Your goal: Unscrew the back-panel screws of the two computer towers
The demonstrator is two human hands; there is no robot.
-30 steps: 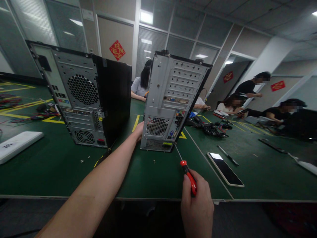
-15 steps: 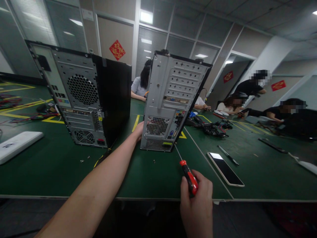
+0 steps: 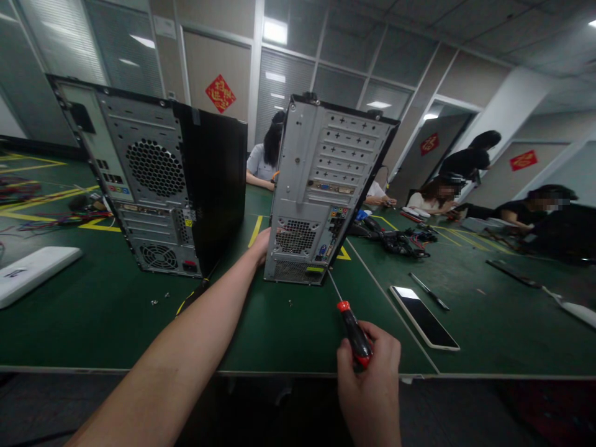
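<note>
"What's the right hand [image 3: 375,375] holding?"

"It's pinching the screwdriver [image 3: 355,332] by its handle between thumb and fingers, and the tip is pointing up at the lower right corner of the narrower computer case [image 3: 302,192]."

"And the left hand [image 3: 263,245]?"

"It's reaching to that case's left side, its fingers hiding behind it, so I can't tell their grip. The case is standing upright on the green table [image 3: 279,341], right of the wider case [image 3: 153,239]. A phone [image 3: 426,320] is lying nearby."
</note>
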